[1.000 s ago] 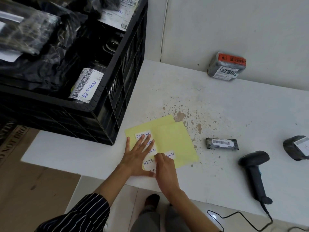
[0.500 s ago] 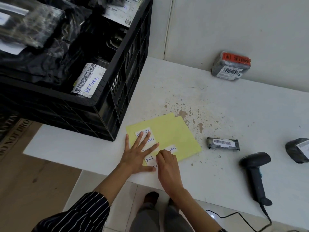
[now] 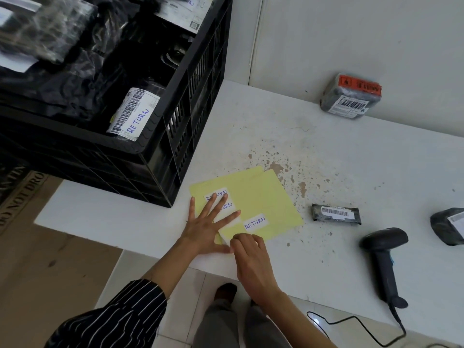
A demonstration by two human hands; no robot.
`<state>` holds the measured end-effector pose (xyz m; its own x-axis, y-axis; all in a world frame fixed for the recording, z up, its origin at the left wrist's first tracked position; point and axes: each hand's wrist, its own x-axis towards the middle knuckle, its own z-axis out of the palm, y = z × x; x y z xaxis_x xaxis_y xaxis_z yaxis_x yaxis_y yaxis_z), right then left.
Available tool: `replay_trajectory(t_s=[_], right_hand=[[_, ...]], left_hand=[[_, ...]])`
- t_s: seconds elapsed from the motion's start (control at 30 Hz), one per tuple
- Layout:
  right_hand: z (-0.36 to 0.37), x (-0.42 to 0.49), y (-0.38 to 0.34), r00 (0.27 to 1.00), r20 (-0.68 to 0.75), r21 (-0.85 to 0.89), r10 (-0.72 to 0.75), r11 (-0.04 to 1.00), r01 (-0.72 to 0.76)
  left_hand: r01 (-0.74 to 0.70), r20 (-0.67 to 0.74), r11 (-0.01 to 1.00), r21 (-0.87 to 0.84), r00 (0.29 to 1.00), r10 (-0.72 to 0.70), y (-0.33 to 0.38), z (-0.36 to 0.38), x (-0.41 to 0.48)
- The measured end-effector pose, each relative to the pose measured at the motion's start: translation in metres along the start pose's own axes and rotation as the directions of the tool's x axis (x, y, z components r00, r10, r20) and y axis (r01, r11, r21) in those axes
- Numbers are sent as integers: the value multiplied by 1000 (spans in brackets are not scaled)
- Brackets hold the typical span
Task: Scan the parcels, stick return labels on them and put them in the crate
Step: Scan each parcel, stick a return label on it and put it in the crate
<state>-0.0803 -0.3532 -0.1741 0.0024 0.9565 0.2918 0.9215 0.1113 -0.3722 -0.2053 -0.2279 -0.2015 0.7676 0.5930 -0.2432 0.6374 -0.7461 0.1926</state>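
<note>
Our left hand [image 3: 204, 231] lies flat, fingers spread, pinning the yellow label sheet [image 3: 261, 197] to the counter [image 3: 326, 151]. Right hand [image 3: 251, 262] fingers pinch a return label [image 3: 226, 240] at its near edge. Yank too fast and it could tear or fold onto itself. The nearest parcel [image 3: 336, 214] sits just beside the sheet.

Crate [image 3: 190, 96] walls left; scanner [image 3: 383, 259] blocks right; bare table [image 3: 288, 136] between.

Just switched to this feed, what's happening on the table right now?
A person works at the yellow label sheet: the left hand presses it flat on the table while the right hand, fingers curled, picks at its near edge, seemingly peeling one of its return labels. The scanner lies unheld. A slim parcel, a parcel by the wall and a parcel at the right edge wait; the crate holds a parcel marked RETURN.
</note>
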Motion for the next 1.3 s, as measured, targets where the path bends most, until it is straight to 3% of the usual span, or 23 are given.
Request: replay_trajectory(t_s=[0.1, 0.2, 0.33, 0.43, 0.57, 0.7, 0.87, 1.0, 1.13, 1.3], right_hand=[[-4, -6, -3, 990, 32, 108, 135, 985, -138], [-18, -8, -5, 916, 39, 346, 400, 854, -388], [-48, -3, 4, 841, 44, 487, 540, 723, -490], [-70, -4, 36, 790, -33, 514, 613, 688, -512], [-92, -19, 92, 651, -116, 508, 750, 608, -610], [-108, -23, 145, 553, -132, 506, 823, 536, -676], [-110, -13, 184, 617, -90, 479, 782, 577, -662], [-101, -8, 199, 664, -54, 458, 746, 609, -647], [-93, -10, 206, 662, -41, 445, 749, 607, -658], [-88, -9, 206, 646, -80, 436, 759, 610, -662]], left_hand=[[0, 28, 1000, -4, 1000, 0, 0, -4, 1], [21, 87, 1000, 19, 996, -23, 1, -11, 3], [-13, 151, 997, 73, 989, 2, -6, -21, 10], [-64, 182, 997, 43, 982, 55, -10, -36, 16], [-39, 266, 999, -28, 963, 45, 0, -57, 23], [5, 116, 990, -143, 993, 12, 28, -69, 39], [-28, 5, 947, -319, 999, 32, 89, -67, 71], [-162, -186, 908, -387, 978, 95, 142, -54, 95], [-322, -299, 908, -267, 924, 240, 178, -42, 117], [-318, -310, 940, -126, 912, 268, 192, -24, 132]])
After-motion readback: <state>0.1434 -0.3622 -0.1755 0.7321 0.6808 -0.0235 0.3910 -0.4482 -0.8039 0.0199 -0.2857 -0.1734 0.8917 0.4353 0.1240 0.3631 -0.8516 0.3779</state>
